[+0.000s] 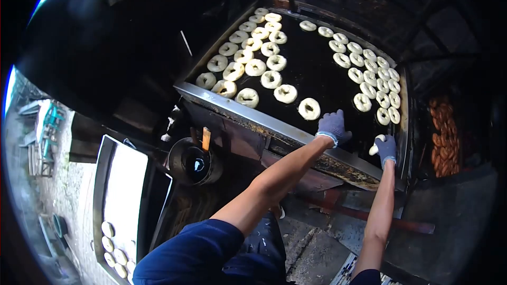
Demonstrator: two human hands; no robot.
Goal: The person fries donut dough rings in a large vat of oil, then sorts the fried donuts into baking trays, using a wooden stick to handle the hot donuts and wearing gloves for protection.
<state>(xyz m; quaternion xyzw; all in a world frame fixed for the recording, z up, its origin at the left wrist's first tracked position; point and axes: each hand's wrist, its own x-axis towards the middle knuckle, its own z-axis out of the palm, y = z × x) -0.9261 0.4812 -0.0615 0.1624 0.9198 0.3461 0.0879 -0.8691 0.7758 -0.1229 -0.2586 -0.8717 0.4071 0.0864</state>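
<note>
Both my hands wear grey-purple knitted gloves. My left hand is over the near edge of a wide rectangular frying vat, just right of a pale dough ring. Its fingers point forward and look slightly apart, with nothing visible in them. At the vat's near right corner, my right hand grips another pale dough ring, partly hidden by the glove. Several dough rings lie in a band on the vat's left side, and several more are grouped along its right side.
Browned rings are piled to the right of the vat. A dark pot with a wooden handle stands below its front. At lower left, a long tray holds several pale rings. The vat's metal front rim lies under my forearms.
</note>
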